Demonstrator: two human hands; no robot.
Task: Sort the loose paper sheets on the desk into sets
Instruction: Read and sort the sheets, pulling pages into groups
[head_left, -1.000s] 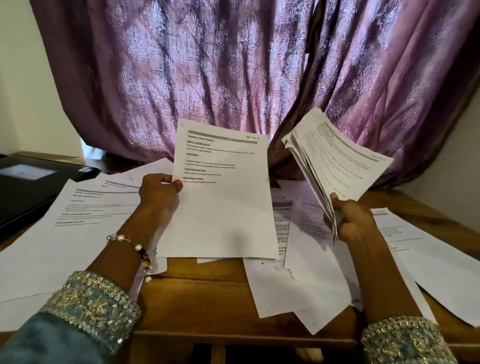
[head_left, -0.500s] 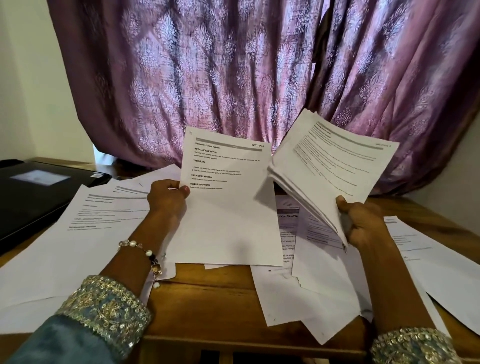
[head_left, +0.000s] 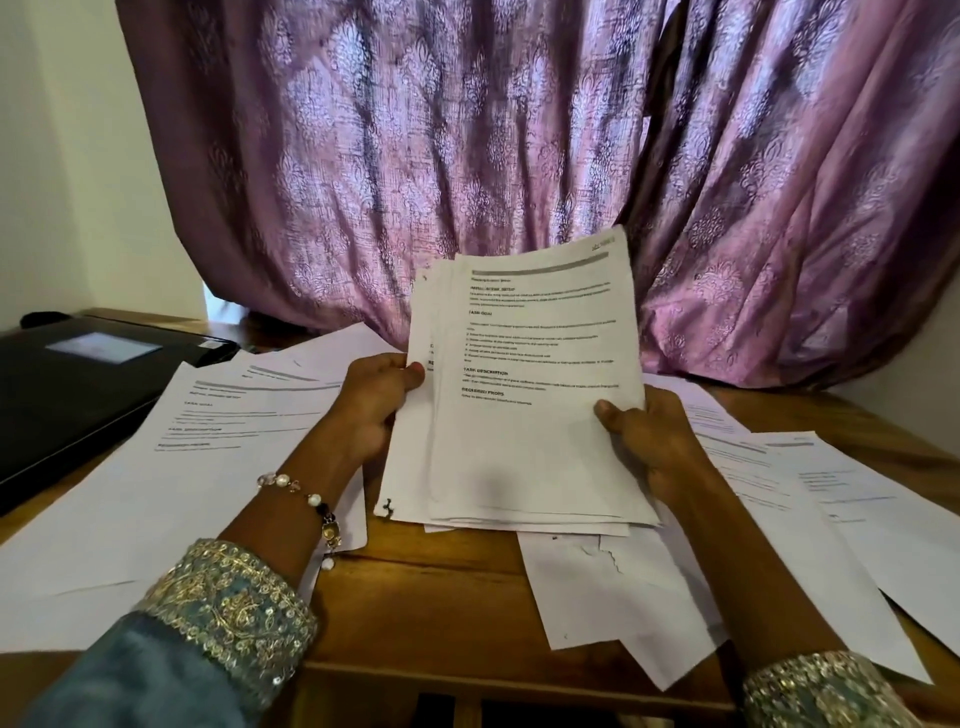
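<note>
I hold a stack of printed white sheets (head_left: 524, 415) upright over the middle of the wooden desk (head_left: 431, 592). My left hand (head_left: 371, 402) grips the stack's left edge, thumb on top. On the right edge, my right hand (head_left: 652, 441) grips with the thumb on the front sheet. The sheets in the stack are slightly fanned and uneven. Loose printed sheets (head_left: 208, 447) lie spread on the desk at the left, and more loose sheets (head_left: 810, 499) lie at the right. A torn sheet (head_left: 613, 587) lies under the stack near the front edge.
A black flat device (head_left: 78, 384) sits at the left end of the desk, partly under paper. A purple patterned curtain (head_left: 519, 156) hangs close behind the desk. Bare wood shows at the front centre, near the desk edge.
The single sheet in my left hand and the pile in my right hand have come together into one stack, now held by both hands at the centre.
</note>
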